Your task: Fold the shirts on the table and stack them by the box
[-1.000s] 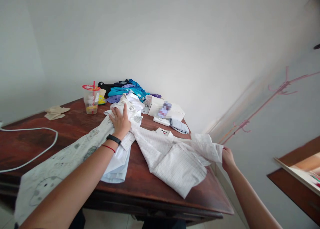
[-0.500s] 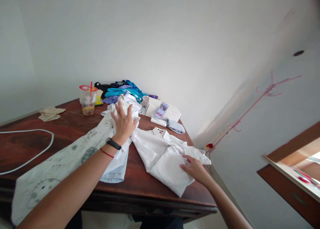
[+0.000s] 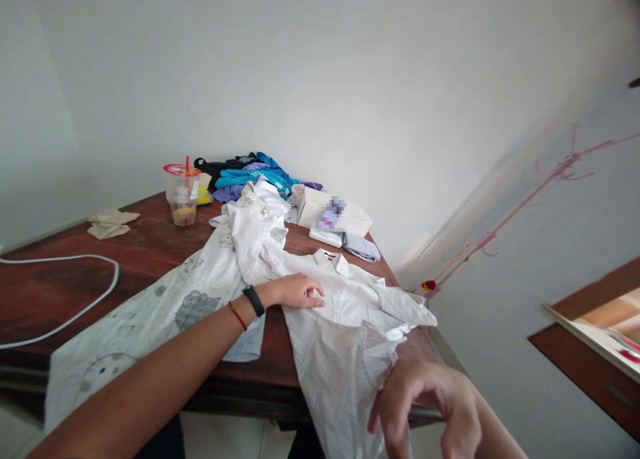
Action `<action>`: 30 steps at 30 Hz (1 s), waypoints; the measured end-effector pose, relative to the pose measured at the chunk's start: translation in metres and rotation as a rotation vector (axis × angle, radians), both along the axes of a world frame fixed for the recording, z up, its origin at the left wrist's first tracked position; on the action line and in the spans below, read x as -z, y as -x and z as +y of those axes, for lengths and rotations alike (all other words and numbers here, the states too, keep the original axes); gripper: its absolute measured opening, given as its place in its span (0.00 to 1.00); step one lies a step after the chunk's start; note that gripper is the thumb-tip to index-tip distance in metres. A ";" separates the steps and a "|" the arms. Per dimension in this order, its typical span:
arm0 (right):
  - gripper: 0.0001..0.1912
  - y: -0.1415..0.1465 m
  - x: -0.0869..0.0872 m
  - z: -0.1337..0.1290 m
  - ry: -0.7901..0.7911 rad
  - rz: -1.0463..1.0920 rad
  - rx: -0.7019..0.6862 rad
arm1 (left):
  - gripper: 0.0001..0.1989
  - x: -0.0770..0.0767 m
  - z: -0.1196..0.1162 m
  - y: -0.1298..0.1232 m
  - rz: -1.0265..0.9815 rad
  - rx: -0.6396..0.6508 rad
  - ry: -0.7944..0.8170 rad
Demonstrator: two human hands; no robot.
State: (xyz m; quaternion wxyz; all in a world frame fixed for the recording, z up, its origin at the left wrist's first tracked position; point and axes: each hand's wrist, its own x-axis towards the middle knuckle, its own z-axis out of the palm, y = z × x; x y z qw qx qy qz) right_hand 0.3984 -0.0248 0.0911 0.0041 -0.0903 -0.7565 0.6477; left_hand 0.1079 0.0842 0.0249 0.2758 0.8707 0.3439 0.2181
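Note:
A white striped shirt (image 3: 345,305) lies collar away from me, its lower part hanging over the table's front edge. On its chest rests my left hand (image 3: 297,291), fingers loosely bent, with a gap between thumb and fingertips. My right hand (image 3: 425,405) is at the shirt's lower right edge, fingers bent downward; the thumb and forefinger appear closed on the cloth, though the grip is partly hidden. Left of the shirt lies a white garment with grey animal prints (image 3: 195,305), trailing over the front edge. A folded pale blue cloth (image 3: 245,345) shows partly beneath it.
A clear plastic cup (image 3: 183,195) with a red straw stands at the back left. Behind is a pile of blue and dark clothes (image 3: 260,177). A white box (image 3: 357,215) and grey folded cloth (image 3: 361,247) sit back right. A white cable (image 3: 113,279) curves along the left.
My left hand has moved right from the printed garment onto the striped shirt. My right hand has come down toward me, and the shirt's folded lower part now hangs over the edge.

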 end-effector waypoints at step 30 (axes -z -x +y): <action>0.16 -0.072 0.033 0.059 -0.621 -0.320 0.917 | 0.25 -0.041 0.003 0.025 -0.393 0.028 0.639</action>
